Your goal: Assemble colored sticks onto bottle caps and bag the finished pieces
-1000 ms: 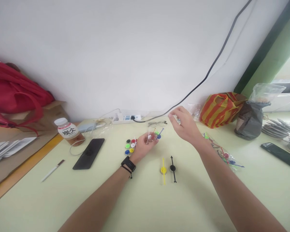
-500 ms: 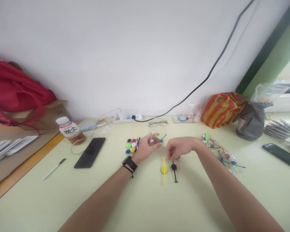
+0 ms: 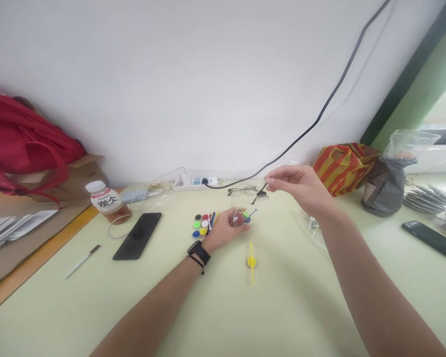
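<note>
My left hand [image 3: 225, 229] rests on the pale green table [image 3: 223, 307], closed round a small bundle of coloured plastic spinner pieces [image 3: 245, 215]. Raised above and to the right of it, my right hand [image 3: 301, 186] pinches a black spinner with a thin stick [image 3: 260, 193] between thumb and fingertips. A yellow spinner [image 3: 251, 262] lies flat on the table in front of my left hand. Beside my left wrist is a cluster of small coloured discs [image 3: 201, 225].
A black phone [image 3: 137, 236], a bottle [image 3: 106, 202] and a white pen [image 3: 81, 261] lie to the left. A power strip [image 3: 195, 183] and glasses [image 3: 241, 190] sit by the wall. A striped bag [image 3: 340, 166], a grey bag [image 3: 388, 186] and another phone [image 3: 431, 240] are on the right.
My right hand came down to the black spinner beside the yellow one, pinched it, and has lifted it up and back. The left hand has stayed put.
</note>
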### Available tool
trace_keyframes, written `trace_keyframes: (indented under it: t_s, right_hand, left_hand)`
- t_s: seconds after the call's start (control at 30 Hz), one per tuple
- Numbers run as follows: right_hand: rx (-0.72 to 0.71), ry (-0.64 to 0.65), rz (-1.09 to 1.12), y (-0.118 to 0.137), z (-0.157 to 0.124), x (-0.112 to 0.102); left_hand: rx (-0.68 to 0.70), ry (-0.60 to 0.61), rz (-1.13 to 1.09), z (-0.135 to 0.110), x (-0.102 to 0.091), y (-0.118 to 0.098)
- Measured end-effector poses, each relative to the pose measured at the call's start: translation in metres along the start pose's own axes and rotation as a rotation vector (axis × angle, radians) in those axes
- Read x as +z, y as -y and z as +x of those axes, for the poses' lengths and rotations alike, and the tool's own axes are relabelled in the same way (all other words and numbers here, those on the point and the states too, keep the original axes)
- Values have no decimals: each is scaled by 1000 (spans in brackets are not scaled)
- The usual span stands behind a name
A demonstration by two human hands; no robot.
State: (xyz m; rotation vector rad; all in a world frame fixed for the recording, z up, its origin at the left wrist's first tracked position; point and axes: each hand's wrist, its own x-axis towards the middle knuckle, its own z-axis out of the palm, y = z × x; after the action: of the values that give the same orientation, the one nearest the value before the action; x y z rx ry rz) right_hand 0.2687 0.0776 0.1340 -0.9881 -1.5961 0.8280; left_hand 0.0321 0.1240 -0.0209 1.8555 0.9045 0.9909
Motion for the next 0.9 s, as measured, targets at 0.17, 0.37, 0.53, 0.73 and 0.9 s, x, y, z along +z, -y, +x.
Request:
trace_keyframes:
  t_s: [0.17,0.37,0.53,0.73,0.9]
  right_hand:
    - [-45,-218,-53,-2,2,27]
    - [-78,-389,-303,-12,0,49]
    - [-95,-384,-391,-12,-1,49]
    - [-51,-226,-441,-28,2,63]
    - [6,-254,-352,-30,5,60]
  left_hand:
    - [22,-11,19,1,1,-3]
    - [1,-32,40,1,2,-4]
    - [-8,-23,8,1,4,-4]
    - [13,-53,66,1,3,-2]
    - [30,-99,120,2,3,-2]
